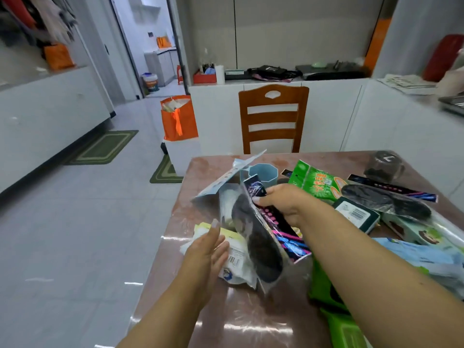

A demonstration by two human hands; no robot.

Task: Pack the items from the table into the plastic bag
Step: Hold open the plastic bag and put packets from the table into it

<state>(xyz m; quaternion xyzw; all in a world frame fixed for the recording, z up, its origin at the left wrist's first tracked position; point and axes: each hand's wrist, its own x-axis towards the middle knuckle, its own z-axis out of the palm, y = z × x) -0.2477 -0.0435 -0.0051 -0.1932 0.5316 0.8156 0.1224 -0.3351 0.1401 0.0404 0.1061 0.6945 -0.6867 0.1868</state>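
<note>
At table edge: your right hand [281, 204] pinches the insole pack [261, 237]; left hand [208, 249] fingers straight, steadying the bag [226, 247]. Risk: pack snags the bag's mouth, slips floorward.

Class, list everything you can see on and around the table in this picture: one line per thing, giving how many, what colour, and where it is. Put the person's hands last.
Table: one, reddish-brown, glossy, foreground.
Insole pack: one, clear with a dark insole and a black-pink card, held upright at the table's left part.
Second insole pack: one, same kind, lying at the right.
Cup: one, pale blue, behind the held pack.
Green packet: one, green, right of the cup.
Dark jar: one, far right corner.
Chair: one, brown wood, behind the table.
Orange bag: one, on a white box on the floor.
Mats: two, green, on the floor.
Left hand: open, beside the held pack.
Right hand: grips the held pack's card.
</note>
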